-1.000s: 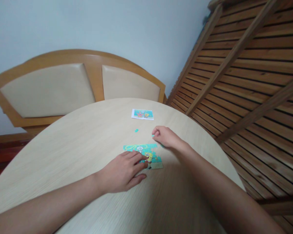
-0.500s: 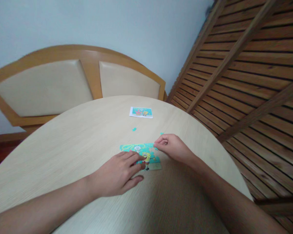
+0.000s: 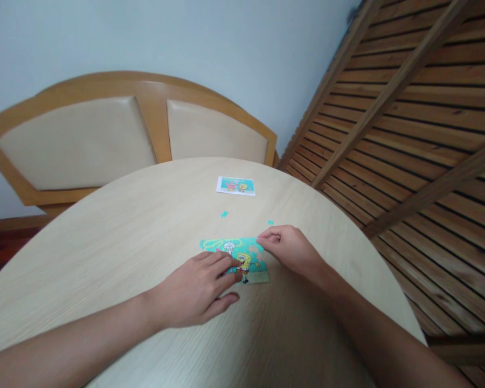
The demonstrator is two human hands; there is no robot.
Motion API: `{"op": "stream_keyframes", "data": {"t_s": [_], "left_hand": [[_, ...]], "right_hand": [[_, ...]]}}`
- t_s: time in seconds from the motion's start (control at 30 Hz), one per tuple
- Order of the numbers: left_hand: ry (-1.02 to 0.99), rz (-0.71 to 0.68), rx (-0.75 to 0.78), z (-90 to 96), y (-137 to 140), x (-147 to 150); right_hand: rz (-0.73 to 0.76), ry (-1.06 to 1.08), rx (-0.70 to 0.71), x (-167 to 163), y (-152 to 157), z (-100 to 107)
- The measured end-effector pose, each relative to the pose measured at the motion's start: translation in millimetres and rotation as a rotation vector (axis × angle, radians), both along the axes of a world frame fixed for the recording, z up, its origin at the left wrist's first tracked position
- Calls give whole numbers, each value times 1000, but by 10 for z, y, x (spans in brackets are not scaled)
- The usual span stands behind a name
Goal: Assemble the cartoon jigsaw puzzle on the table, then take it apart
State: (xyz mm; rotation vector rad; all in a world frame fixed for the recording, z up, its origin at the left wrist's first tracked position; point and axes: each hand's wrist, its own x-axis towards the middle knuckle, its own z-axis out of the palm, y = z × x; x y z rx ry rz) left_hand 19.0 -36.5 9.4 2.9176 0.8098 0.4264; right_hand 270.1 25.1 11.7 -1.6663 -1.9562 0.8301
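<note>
A jigsaw puzzle (image 3: 262, 272) with a teal background and cartoon figures lies flat on the table in front of me. Gaps show bare tabletop near its upper right part. My left hand (image 3: 204, 285) rests over its lower left part, fingers spread and the fingertips on the picture; that area is covered. At the upper right corner my right hand (image 3: 289, 245) pinches thumb and forefinger together on a small teal puzzle piece, mostly hidden by the fingertips. Two loose teal pieces lie beyond the puzzle, one left piece (image 3: 224, 214) and one right piece (image 3: 270, 222).
A picture card (image 3: 236, 186) with a white border and cartoon figures lies farther back on the round pale wooden table (image 3: 117, 231). Behind it stands a padded bench back (image 3: 76, 143) against the wall. A slatted wooden panel (image 3: 408, 134) leans in on the right.
My right hand has shifted slightly at the puzzle's upper right corner, and the loose piece behind it shows more fully. My left hand stays on the puzzle. The whole view has shifted slightly.
</note>
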Motion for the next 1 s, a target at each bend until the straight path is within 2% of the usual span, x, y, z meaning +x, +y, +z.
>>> {"op": "stream_keyframes", "data": {"t_s": [0.4,0.87,1.0], "left_hand": [[7,4,12,-6,-1,1],[23,7,3,-9,-1,2],[30,8,-6,-2,-5,-1]], "right_hand": [[39,-15,8,75,9,-77],[116,-169,39,26,-75,86],[144,-284,106,-28,-135,179]]}}
